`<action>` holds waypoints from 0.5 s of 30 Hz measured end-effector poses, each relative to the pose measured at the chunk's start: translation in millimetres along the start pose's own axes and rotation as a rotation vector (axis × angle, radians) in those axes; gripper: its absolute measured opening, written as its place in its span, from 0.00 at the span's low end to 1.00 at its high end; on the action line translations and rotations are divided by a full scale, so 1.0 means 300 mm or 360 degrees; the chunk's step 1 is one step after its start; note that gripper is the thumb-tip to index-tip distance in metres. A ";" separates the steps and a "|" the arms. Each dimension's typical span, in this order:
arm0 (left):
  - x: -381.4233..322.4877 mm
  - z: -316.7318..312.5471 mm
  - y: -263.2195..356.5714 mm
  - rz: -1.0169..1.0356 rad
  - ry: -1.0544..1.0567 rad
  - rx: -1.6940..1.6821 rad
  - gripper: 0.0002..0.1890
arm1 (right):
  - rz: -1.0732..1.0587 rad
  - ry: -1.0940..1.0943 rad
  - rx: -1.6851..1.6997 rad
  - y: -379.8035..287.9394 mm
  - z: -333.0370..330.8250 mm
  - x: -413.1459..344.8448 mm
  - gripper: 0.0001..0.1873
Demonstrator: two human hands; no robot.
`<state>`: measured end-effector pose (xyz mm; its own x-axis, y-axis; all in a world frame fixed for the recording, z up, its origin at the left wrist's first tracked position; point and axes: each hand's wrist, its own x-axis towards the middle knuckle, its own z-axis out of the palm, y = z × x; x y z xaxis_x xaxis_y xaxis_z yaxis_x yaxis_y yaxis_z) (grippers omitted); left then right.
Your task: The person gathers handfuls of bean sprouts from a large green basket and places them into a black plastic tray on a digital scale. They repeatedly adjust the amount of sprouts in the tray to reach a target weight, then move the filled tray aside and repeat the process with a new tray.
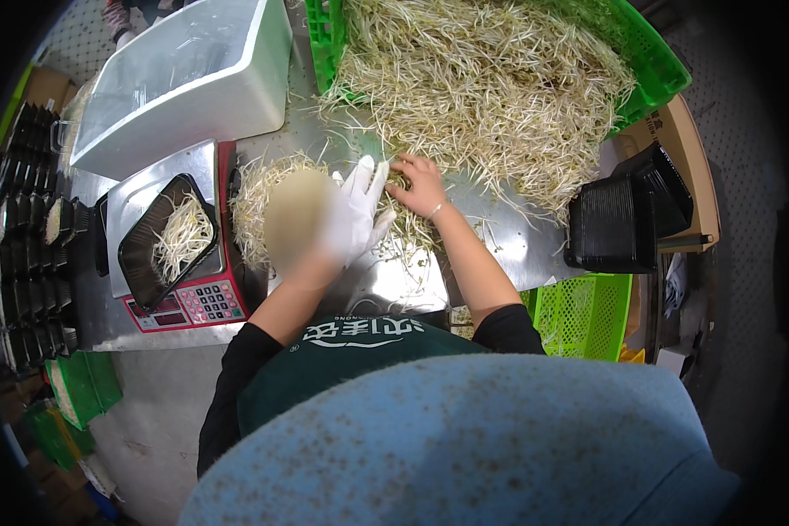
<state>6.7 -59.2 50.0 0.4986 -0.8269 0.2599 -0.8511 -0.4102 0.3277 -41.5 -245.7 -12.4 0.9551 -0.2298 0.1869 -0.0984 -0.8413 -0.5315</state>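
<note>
My left hand [363,209], in a white glove, is held over the steel table with its fingers spread. A blurred patch hides part of it. Beside its fingertips is my right hand [422,186], bare, its thumb and fingers apart and slightly bent above loose bean sprouts [413,227]. Neither hand visibly grips anything. To the left of my gloved hand lies a pile of bean sprouts [253,214], partly covered by the blur. A black plastic tray [139,253] holding some sprouts [185,237] sits tilted in view on the red digital scale [240,289].
A large sprout heap [493,85] spills from a green crate [657,72] onto the steel table [500,243]. Stacked black trays [611,223] stand right. A white foam box [250,98] is behind the scale. Several packed trays [29,263] line the far left. Another person's sleeve [118,16] shows top left.
</note>
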 end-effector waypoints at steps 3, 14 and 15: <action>0.005 0.106 -0.045 -0.0017 -0.0036 -0.0081 0.42 | -0.0156 -0.0273 0.0176 0.036 -0.026 -0.141 0.22; -0.178 0.003 0.067 -0.0022 -0.0414 -0.0039 0.60 | 0.0189 0.0122 0.0161 0.050 -0.115 -0.373 0.38; -0.160 0.022 0.063 -0.0048 -0.0371 -0.0012 0.61 | 0.0167 0.0177 0.0229 0.033 -0.083 -0.332 0.35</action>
<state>-34.3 -29.7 37.6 0.4719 -0.8810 0.0334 -0.8346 -0.4341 0.3390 -144.6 -243.3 -15.6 0.9044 -0.3715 0.2101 -0.1471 -0.7334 -0.6637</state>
